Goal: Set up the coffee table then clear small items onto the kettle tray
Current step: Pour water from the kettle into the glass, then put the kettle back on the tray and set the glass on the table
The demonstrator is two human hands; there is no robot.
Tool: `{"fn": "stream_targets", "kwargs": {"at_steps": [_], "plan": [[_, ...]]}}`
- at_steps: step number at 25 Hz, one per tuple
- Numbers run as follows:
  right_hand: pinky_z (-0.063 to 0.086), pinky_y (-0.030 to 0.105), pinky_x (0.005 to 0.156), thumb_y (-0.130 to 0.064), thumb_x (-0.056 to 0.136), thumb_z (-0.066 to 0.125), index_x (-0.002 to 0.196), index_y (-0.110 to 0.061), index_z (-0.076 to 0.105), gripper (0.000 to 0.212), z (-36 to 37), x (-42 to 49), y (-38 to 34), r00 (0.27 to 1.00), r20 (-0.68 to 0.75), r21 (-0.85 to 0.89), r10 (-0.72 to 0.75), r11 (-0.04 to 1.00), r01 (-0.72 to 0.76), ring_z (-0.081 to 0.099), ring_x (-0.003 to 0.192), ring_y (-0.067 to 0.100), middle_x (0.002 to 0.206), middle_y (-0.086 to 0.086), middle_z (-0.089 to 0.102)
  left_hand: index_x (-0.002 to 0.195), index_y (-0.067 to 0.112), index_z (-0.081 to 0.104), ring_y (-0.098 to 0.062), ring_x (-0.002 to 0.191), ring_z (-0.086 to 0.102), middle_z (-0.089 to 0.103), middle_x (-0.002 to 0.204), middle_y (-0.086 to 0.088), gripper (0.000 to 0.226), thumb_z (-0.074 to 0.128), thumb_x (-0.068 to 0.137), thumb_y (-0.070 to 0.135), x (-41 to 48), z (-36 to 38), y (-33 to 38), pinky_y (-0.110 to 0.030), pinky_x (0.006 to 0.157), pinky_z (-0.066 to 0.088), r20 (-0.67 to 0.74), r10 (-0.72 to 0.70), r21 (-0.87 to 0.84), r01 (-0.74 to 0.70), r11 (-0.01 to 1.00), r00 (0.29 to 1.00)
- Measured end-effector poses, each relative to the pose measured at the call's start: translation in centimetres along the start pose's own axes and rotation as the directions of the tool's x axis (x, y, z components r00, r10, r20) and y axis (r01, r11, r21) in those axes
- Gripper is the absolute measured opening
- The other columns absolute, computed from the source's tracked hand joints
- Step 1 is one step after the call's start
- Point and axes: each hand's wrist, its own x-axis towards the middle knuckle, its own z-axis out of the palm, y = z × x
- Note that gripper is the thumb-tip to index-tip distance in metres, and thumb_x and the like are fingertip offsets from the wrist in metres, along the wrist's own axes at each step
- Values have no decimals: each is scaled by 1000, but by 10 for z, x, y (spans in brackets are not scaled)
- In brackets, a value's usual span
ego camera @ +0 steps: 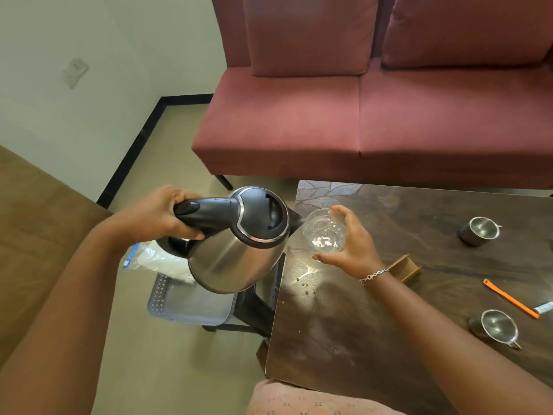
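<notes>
My left hand [161, 214] grips the black handle of a steel electric kettle [236, 259], which is tilted with its spout toward a clear glass [324, 232]. My right hand [350, 247] holds that glass over the left edge of the dark wooden coffee table [344, 324]; a little water shows in its bottom. The kettle hangs above a grey perforated tray [182, 304] on a low stand left of the table. Two steel cups [481, 230] [498, 326], an orange strip [508, 298] and a small wooden holder [407, 268] lie on the table.
A maroon sofa [374, 121] stands behind the table. A clear plastic bag [158, 262] lies on the tray under the kettle. A small packet [544, 307] sits at the table's right edge. Brown surface at the left, tiled floor between.
</notes>
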Motion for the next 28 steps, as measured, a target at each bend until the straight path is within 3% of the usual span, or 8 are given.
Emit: {"fn": "stream_targets", "kwargs": {"at_steps": [5, 8, 11, 16, 21, 24, 26, 28], "plan": [[32, 23, 93, -19, 52, 88, 132, -9, 35, 96, 12, 2, -11, 999, 23, -6, -35, 999, 35, 45, 120, 22, 133, 7, 47, 88, 19, 70, -14, 66, 66, 71, 71, -4, 46, 74, 44, 31, -36, 0, -50, -25, 65, 51, -100, -41, -219, 18, 976, 994], [34, 26, 94, -18, 52, 88, 132, -10, 35, 96, 23, 1, -18, 998, 36, -5, -41, 999, 42, 45, 119, 22, 133, 7, 46, 89, 21, 70, -4, 62, 62, 68, 65, 6, 37, 75, 52, 16, -49, 9, -87, -18, 62, 49, -215, -94, -316, 21, 948, 972], [35, 27, 95, -18, 51, 88, 132, -10, 36, 97, 39, -3, -29, 998, 37, -18, -47, 999, 48, 46, 118, 22, 132, 8, 47, 80, 18, 69, 1, 57, 57, 66, 60, 13, 28, 70, 54, 8, -56, 24, -129, -13, 59, 46, -333, -191, -383, 53, 922, 923], [35, 27, 94, -17, 50, 89, 130, -9, 38, 96, 65, -9, -49, 997, 46, -11, -54, 998, 55, 47, 111, 18, 128, 9, 50, 73, 17, 65, -3, 55, 54, 62, 58, 8, 25, 70, 50, 10, -46, 60, -191, -14, 55, 46, -484, -342, -533, 39, 845, 805], [38, 34, 96, -19, 50, 89, 131, -10, 37, 97, 93, -14, -60, 998, 46, -32, -42, 999, 43, 47, 113, 20, 129, 8, 49, 70, 17, 59, -1, 50, 52, 58, 52, 13, 21, 66, 54, 6, -16, 94, -227, -14, 54, 45, -482, -448, -650, 36, 759, 753], [37, 30, 93, -18, 49, 89, 131, -10, 36, 97, 104, -16, -62, 999, 39, -33, -38, 999, 39, 45, 109, 16, 128, 8, 49, 71, 12, 57, -12, 54, 49, 53, 57, 2, 19, 64, 54, 11, 1, 110, -243, -15, 53, 43, -478, -456, -619, 81, 781, 750], [38, 30, 92, -17, 50, 89, 131, -10, 36, 97, 111, -17, -63, 999, 34, -33, -26, 999, 28, 46, 110, 18, 128, 7, 49, 78, 7, 57, -13, 55, 48, 52, 58, 1, 24, 63, 55, 13, 8, 120, -252, -8, 49, 40, -472, -452, -584, 116, 804, 757], [37, 28, 92, -16, 49, 89, 131, -10, 36, 97, 115, -18, -64, 1000, 23, -34, -19, 999, 20, 46, 110, 16, 126, 2, 48, 83, 2, 60, -18, 59, 49, 52, 60, 2, 25, 69, 60, 7, 12, 130, -261, -11, 51, 40, -468, -463, -565, 148, 812, 752]]}}
